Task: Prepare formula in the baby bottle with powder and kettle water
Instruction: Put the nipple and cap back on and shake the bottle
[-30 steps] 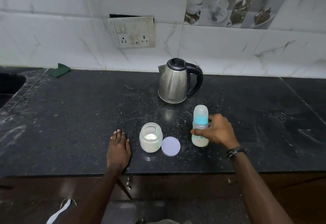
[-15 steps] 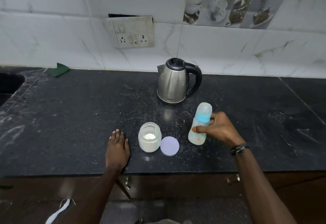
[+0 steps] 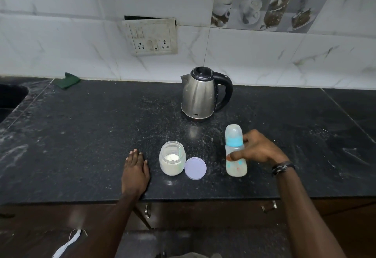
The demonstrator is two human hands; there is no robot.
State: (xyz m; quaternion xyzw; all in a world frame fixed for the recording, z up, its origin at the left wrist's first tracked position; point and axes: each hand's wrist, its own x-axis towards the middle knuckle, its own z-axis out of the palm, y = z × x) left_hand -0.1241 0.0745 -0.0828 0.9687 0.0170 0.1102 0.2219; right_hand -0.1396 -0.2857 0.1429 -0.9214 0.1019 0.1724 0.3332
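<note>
Plastic bottle [image 3: 236, 152], capped, gripped by right hand [image 3: 258, 148]; left hand [image 3: 135, 168] flat on counter [image 3: 81, 135]. Open powder jar [image 3: 172, 158] risks tipping.

Your counter [image 3: 81, 135] is black stone flecked with pale specks and grey smears. On it the kettle [image 3: 198, 95] is brushed silver steel with a black lid and handle. The baby bottle [image 3: 236, 152] is cloudy clear with a light blue collar and small blue and red marks. The jar [image 3: 172, 159] is clear glass over cream-white powder, its lid [image 3: 195, 168] pale lilac. Behind, the wall tiles [image 3: 61, 44] are white with grey marble veining; the cloth [image 3: 69, 80] is dark green.
</note>
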